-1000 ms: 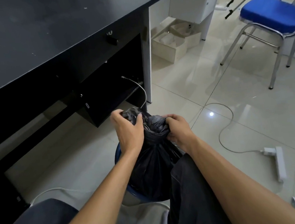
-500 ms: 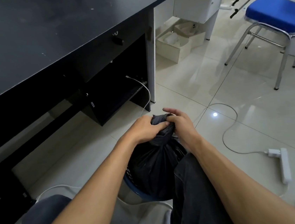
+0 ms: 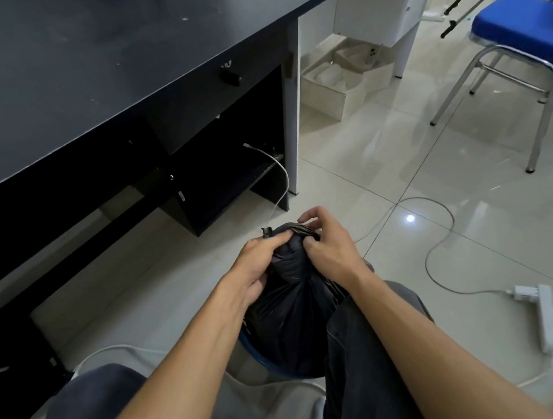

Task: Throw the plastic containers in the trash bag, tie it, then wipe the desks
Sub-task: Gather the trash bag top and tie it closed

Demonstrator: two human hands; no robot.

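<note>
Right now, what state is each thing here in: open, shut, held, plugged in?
Trash bag: neck gathered, sitting in the blue bin.
Left hand: grips the bag's neck.
Right hand: pinches the bag's top.
Desk drawer: shut.
Black desk: top smudged.
Power strip: on the floor, one plug in.

No readable text, label or number shows anywhere.

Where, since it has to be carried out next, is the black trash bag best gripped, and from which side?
Grip the trash bag by its bunched neck, coming from straight above. The plastic gathers narrow there, where the left hand and right hand pinch it; the blue bin and the legs wall in its body.
</note>
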